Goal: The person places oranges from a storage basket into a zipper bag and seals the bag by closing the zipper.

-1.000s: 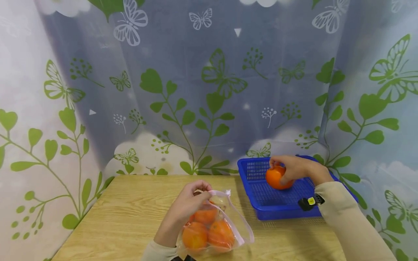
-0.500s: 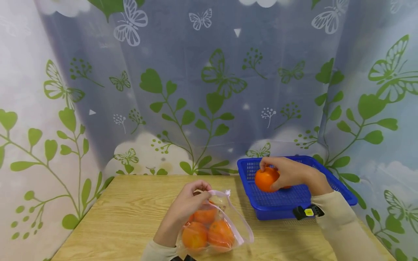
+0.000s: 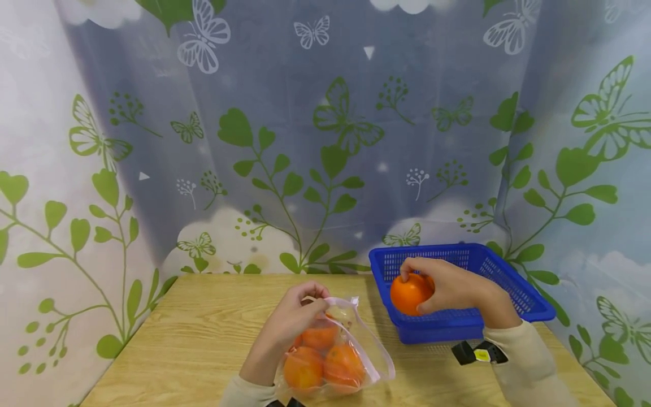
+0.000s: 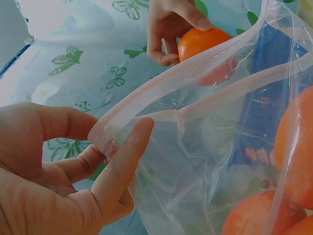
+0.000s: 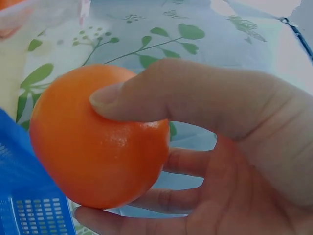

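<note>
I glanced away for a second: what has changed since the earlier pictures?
The right hand has carried its orange leftward and lower in the head view, towards the bag, without letting go. The left hand, bag and blue basket stayed put.

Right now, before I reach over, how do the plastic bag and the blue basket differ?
The plastic bag is see-through with a pale pink strip near its mouth; the blue basket is solid-coloured with perforated sides.
The bag is limp and creased; the basket keeps a firm, rectangular shape.
The bag is pinched at its mouth by the left hand; the basket stands with no hand gripping it.
Both are open containers.
</note>
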`<action>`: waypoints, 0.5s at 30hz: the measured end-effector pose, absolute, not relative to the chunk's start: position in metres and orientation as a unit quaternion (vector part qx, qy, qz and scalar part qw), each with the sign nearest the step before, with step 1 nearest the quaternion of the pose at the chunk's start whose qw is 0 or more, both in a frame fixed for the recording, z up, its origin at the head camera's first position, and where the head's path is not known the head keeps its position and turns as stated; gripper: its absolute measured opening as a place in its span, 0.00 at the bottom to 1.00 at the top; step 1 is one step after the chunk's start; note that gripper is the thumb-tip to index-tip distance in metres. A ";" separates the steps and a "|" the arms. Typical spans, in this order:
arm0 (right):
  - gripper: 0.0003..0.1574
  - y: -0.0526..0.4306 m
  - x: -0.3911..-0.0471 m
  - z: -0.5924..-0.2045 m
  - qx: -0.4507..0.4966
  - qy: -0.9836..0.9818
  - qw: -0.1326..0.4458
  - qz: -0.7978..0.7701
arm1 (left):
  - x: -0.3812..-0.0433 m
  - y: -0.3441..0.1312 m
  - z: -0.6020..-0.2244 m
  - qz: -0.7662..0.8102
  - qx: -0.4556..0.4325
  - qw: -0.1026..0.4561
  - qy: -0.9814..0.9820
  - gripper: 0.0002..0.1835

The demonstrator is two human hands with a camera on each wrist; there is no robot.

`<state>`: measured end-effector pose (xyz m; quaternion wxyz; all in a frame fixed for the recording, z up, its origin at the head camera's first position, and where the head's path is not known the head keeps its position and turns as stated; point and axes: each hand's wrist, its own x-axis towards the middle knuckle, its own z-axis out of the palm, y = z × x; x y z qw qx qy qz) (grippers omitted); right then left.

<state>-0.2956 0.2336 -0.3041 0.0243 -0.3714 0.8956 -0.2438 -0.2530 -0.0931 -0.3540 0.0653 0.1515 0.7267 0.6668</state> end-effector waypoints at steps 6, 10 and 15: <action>0.28 0.231 -0.284 -0.312 -0.368 0.889 0.018 -0.273 | -0.253 -0.093 -0.354 0.666 0.150 0.068 0.727 0.08; 0.28 0.228 -0.279 -0.316 -0.368 0.887 -0.003 -0.279 | -0.252 -0.093 -0.353 0.668 0.148 0.072 0.726 0.08; 0.29 0.225 -0.271 -0.319 -0.360 0.887 -0.014 -0.289 | -0.252 -0.093 -0.352 0.668 0.146 0.074 0.726 0.07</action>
